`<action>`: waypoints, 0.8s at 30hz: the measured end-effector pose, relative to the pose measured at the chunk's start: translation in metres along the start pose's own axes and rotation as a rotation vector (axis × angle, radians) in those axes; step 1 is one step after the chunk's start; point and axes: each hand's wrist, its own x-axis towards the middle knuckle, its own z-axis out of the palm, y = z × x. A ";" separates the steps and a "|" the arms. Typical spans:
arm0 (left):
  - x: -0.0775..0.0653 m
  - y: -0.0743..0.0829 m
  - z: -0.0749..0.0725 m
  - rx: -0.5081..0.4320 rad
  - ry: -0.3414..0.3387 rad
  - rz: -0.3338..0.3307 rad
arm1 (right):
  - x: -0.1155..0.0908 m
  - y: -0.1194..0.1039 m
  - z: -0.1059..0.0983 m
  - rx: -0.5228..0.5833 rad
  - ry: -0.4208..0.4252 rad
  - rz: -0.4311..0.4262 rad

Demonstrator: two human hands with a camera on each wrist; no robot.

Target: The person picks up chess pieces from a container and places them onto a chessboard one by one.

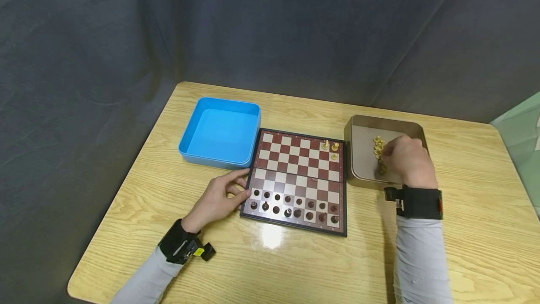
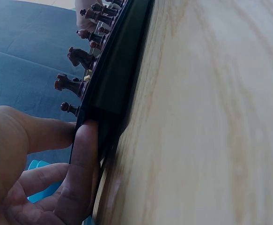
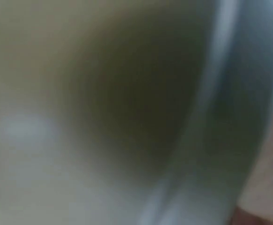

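A folding chessboard [image 1: 295,182] lies on the table, with two rows of dark chess pieces [image 1: 288,199] along its near side. Three gold chess pieces [image 1: 335,147] stand at its far right corner. My left hand [image 1: 219,198] grips the board's left edge; in the left wrist view, thumb and fingers pinch the black rim [image 2: 113,89] by a dark pawn [image 2: 70,108]. My right hand [image 1: 409,159] reaches into a metal tin [image 1: 367,181], fingers down at a cluster of gold pieces [image 1: 378,147]. Its fingertips are partly hidden, so any piece between them cannot be made out.
An open blue box [image 1: 221,135] stands beyond the board's left side, close to its far left corner. The tin sits just right of the board. Dark cloth [image 1: 270,36] hangs behind the table's far edge. The right wrist view is mostly a blurred tin wall [image 3: 197,117].
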 end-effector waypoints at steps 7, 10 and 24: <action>0.000 -0.001 0.000 0.000 0.001 -0.002 | 0.000 0.000 0.000 -0.008 -0.023 0.019; 0.000 -0.001 0.000 -0.003 -0.002 -0.003 | 0.000 0.000 0.000 -0.012 -0.028 0.014; -0.001 0.001 0.001 0.003 0.003 0.005 | -0.001 -0.002 -0.003 -0.009 -0.004 -0.010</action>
